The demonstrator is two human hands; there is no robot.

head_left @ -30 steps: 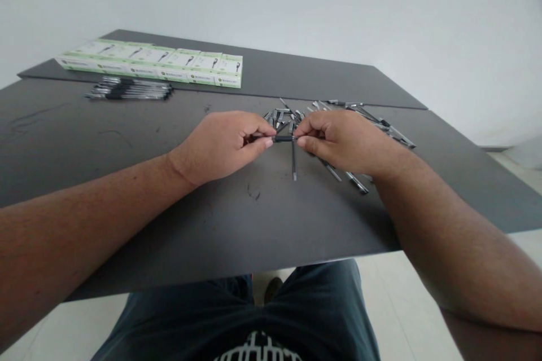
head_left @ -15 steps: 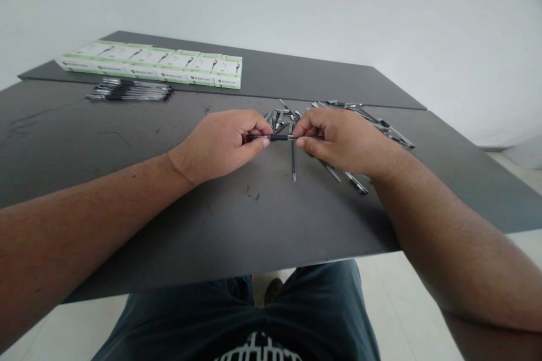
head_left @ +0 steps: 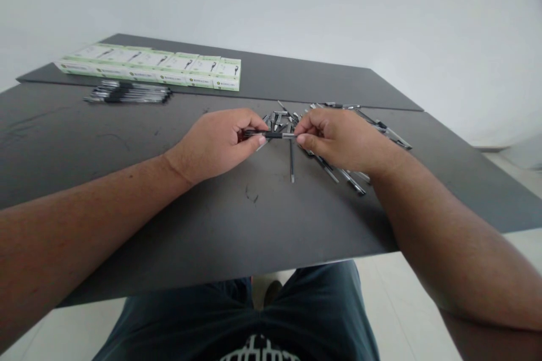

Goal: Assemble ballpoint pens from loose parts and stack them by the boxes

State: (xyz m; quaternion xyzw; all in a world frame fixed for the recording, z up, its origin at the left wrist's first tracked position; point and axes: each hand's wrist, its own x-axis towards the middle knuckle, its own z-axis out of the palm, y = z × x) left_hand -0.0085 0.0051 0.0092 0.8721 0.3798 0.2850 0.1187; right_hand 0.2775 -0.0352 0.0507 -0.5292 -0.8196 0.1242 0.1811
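A black-gripped pen [head_left: 274,135] lies level between my two hands, above the dark table. My left hand [head_left: 220,138] pinches its left end between thumb and fingers. The tip of my right hand's [head_left: 334,138] thumb and forefinger closes on the clear right end. Just behind and below the pen is a heap of loose pen parts [head_left: 279,119], partly covered by my hands. One thin dark stick [head_left: 292,162] points from the heap toward me. More pen pieces [head_left: 351,181] stick out from under my right hand.
Small white and green boxes [head_left: 228,74] stand in a row at the back left. In front of them lies a bundle of pens [head_left: 127,92]. Further pen parts [head_left: 393,135] spread to the right on the grey table [head_left: 203,248], whose near edge is above my legs.
My right hand has shifted slightly so that more of the pen's clear right end shows between the hands. The piece that stuck out behind my right fingers is no longer visible there.
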